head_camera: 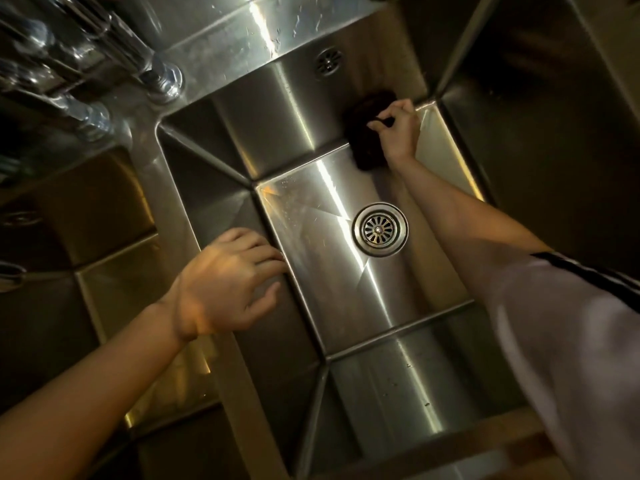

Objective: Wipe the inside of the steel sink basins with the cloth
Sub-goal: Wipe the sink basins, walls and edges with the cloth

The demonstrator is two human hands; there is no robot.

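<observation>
I look straight down into the middle steel sink basin [304, 216]. A dark cloth [363, 126] lies pressed against the basin's far wall near the right corner, and my right hand [398, 129] grips it. My left hand [228, 282] rests on the divider at the basin's left rim, fingers spread over the edge, holding nothing. The round drain [380, 229] sits in the basin floor between my two arms.
A second basin [104, 271] lies to the left and a third [540, 140] to the right. Chrome tap fittings [159, 77] stand at the upper left. An overflow grille [329, 60] is in the far wall. A white sleeve [571, 341] covers my right upper arm.
</observation>
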